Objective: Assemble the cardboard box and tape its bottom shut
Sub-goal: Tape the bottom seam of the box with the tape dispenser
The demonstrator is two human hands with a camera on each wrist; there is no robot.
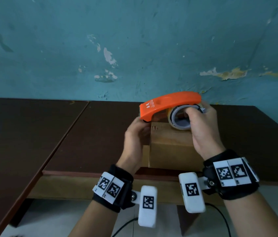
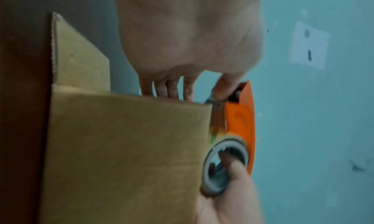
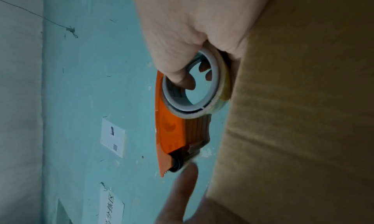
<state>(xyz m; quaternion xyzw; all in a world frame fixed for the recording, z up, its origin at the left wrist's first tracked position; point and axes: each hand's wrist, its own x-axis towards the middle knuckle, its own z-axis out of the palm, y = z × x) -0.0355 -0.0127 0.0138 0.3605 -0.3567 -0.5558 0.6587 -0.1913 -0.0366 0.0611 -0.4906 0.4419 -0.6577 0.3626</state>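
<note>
Both hands (image 1: pixel 201 127) hold the tape dispenser (image 1: pixel 169 103) over the box's (image 1: pixel 172 147) left edge.

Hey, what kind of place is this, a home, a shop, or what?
Probably a plain workroom or packing spot, not a lived-in home. A dark wooden table stands against a teal wall with peeling paint, printed notices are stuck on the wall, and a cardboard box is being taped.
</note>
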